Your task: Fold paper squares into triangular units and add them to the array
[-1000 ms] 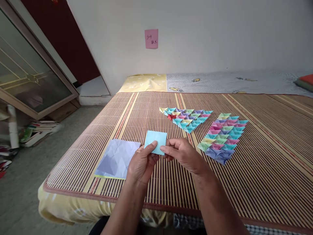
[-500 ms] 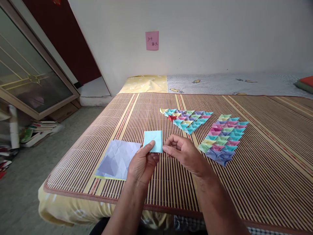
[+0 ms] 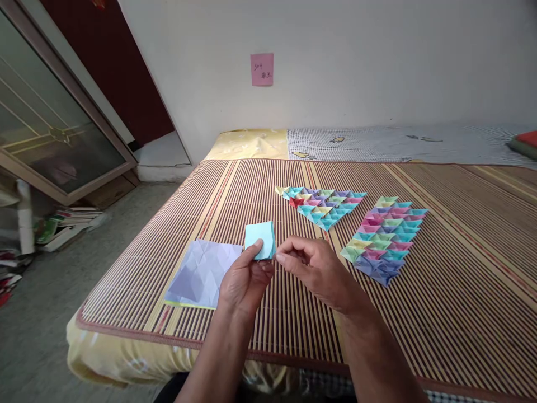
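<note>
My left hand pinches a small light blue paper square between thumb and fingers, holding it up over the striped bamboo mat. My right hand is just right of the paper, fingers curled, its fingertips close to the paper's right edge; whether they touch it I cannot tell. A creased lilac paper sheet lies flat on the mat left of my left hand.
Two flat patches of folded coloured paper pieces lie beyond my hands: one triangular patch and one diamond-shaped patch. The mat covers a bed; its near edge and left edge drop to the floor. Books lie on the floor at left.
The blue paper has been turned and looks narrower now. My right hand has let go of it and drawn slightly back. The view has shifted a little.
</note>
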`<state>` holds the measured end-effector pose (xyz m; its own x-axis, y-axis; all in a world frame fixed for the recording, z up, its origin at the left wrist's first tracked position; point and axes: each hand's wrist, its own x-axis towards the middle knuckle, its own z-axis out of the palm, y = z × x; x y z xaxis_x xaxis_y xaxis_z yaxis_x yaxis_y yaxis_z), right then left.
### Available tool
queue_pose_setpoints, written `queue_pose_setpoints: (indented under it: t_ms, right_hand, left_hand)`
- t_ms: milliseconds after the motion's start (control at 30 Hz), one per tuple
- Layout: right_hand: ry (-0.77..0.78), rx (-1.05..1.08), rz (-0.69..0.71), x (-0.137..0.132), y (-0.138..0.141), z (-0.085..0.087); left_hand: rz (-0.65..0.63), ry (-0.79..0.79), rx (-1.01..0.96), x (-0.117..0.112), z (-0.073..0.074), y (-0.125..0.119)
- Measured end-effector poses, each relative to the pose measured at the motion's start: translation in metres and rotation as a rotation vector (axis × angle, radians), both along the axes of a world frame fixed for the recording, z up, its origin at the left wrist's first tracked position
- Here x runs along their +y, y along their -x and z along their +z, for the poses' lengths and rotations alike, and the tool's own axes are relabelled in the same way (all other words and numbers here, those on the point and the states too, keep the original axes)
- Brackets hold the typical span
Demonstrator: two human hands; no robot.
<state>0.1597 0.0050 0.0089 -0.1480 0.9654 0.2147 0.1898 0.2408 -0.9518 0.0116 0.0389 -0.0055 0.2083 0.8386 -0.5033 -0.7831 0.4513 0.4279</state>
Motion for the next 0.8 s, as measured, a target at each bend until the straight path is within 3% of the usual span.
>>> queue_pose_setpoints:
  t_ms: [267,467,800]
  right_hand:
    - [0.03,0.064,-0.072,0.005,0.001,-0.006]
    - [0.062,0.075,-0.072,0.007,0.0,-0.012]
    - [-0.036,-0.01,-0.087,0.006,0.005,-0.013]
  left_hand:
    - [0.074,-0.264,0.185,-0.011,0.001,-0.001]
    - [0.045,-0.263,0.139,-0.009,-0.002,-0.002]
    - [0.015,-0.234,0.123,-0.007,-0.003,-0.001]
